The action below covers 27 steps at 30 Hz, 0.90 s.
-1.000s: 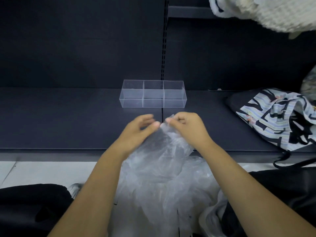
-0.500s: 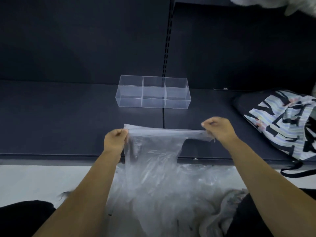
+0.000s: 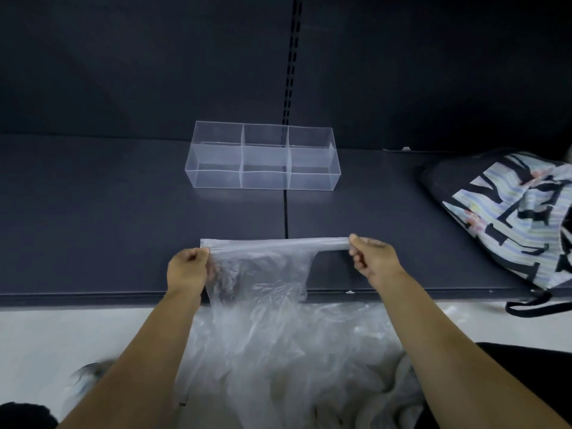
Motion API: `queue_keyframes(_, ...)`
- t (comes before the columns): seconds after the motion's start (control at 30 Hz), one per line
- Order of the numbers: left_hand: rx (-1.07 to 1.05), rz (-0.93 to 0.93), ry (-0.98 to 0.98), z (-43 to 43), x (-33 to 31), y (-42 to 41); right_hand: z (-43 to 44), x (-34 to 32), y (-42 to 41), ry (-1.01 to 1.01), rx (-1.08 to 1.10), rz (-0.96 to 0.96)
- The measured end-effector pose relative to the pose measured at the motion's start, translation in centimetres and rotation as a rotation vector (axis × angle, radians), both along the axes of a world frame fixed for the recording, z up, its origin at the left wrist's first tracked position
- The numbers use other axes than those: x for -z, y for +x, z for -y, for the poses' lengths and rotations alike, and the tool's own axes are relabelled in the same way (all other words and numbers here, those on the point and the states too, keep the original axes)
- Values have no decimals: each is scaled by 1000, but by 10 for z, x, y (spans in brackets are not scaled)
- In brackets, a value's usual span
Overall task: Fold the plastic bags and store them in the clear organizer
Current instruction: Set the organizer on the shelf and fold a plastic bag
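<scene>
A translucent plastic bag (image 3: 263, 274) is stretched between my hands over the front of the dark shelf (image 3: 108, 227). My left hand (image 3: 187, 269) pinches its left top corner. My right hand (image 3: 373, 258) pinches the end of its handle strip, pulled out to the right. The rest of the bag hangs down over the shelf edge onto a heap of more clear plastic bags (image 3: 294, 366) below. The clear organizer (image 3: 263, 159), with three compartments in a row, stands further back on the shelf, and nothing shows inside it.
A black bag with a striped, black-patterned print (image 3: 510, 212) lies on the shelf at the right, its strap hanging over the edge. The dark back wall rises behind the organizer. Pale floor and dark fabric show below the shelf.
My hands went from close together on the bunched bag to wide apart, drawing its top edge out flat and taut. The bag now lies lower, close over the shelf front.
</scene>
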State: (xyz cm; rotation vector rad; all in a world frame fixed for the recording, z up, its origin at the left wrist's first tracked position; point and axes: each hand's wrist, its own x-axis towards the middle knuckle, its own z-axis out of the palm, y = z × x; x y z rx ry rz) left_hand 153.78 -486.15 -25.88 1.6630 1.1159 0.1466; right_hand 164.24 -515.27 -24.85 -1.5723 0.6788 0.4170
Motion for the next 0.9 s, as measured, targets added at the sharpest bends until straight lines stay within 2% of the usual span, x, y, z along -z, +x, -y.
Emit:
queue_keyframes(0.1, 42, 6, -1, 0, -7, 10, -1, -3, 13, -122, 42, 127)
queue_keyframes(0.2, 24, 103, -57, -5, -23, 34, -4, -25, 39, -239, 25, 262)
queue_keyframes(0.33, 5, 191, -118, -14, -46, 61, -4, -52, 67, -246, 37, 401)
queue_keyframes(0.43, -7, 134, -180, -17, -46, 58, 0, -51, 53, -227, 58, 407)
queue_keyframes(0.53, 11, -26, -220, -15, -30, 33, -1, -38, 6, -192, 78, 287)
queue_keyframes(0.63, -8, -134, -260, -8, -13, -4, -15, -20, -60, -86, 102, -10)
queue_keyframes(0.77, -74, -41, -455, 9, -3, -38, -42, -13, -136, 4, -95, -331)
queue_keyframes(0.83, -99, -41, -475, 17, -4, -44, -56, -16, -155, 100, -191, -358)
queue_keyframes(0.9, -126, -30, -493, 23, -7, -48, -69, -17, -163, 122, -231, -297)
